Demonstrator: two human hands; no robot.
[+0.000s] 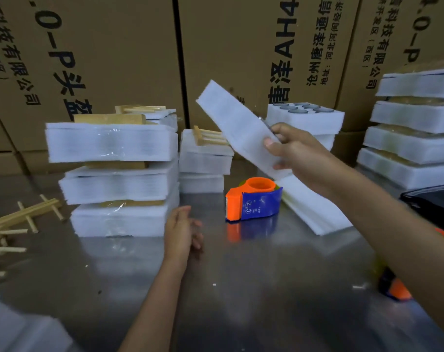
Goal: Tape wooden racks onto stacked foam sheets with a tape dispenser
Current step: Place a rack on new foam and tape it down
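Note:
My right hand (pixel 289 148) grips a white foam sheet stack (pixel 233 123), tilted up in the air above the table. Below it an orange and blue tape dispenser (pixel 252 201) stands on the metal table (pixel 241 288). My left hand (pixel 181 229) rests open on the table, left of the dispenser and beside a tall pile of taped foam bundles (pixel 114 174) with wooden racks (pixel 109 118) strapped on. More loose foam sheets (pixel 314 209) lie flat to the right of the dispenser.
Loose wooden racks (pixel 20 219) lie at the table's left edge. Smaller foam bundles (pixel 205 156) stand behind the dispenser, and foam trays (pixel 413 130) are stacked at right. Cardboard boxes (pixel 114 47) form a wall behind. A second orange dispenser (pixel 396 290) lies partly hidden under my right arm.

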